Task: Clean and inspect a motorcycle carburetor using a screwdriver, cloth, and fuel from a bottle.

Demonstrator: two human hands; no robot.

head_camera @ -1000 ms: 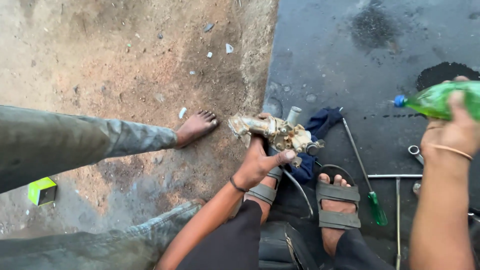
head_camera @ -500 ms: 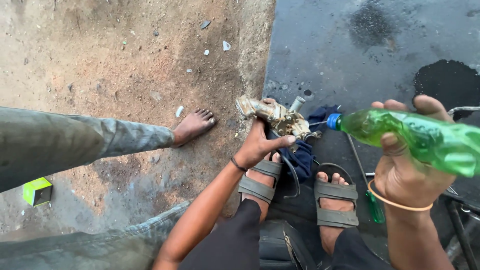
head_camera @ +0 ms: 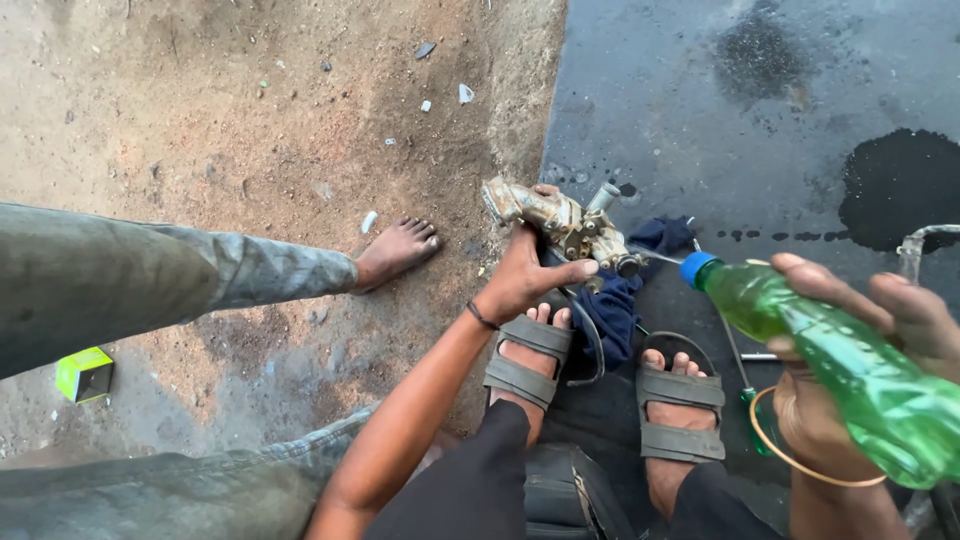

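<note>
Two kinds of ground side by side. On the left, brown dirt ground, dry and rough, with small pale scraps at the far part and one more white scrap just beside a bare foot resting on it. Near the left edge, a small yellow-green box lying on the dirt. On the right, dark wet pavement, with a black stain at the right side. Directly on the pavement, a dark blue cloth, two feet in grey sandals, and a green-handled screwdriver partly hidden.
</note>
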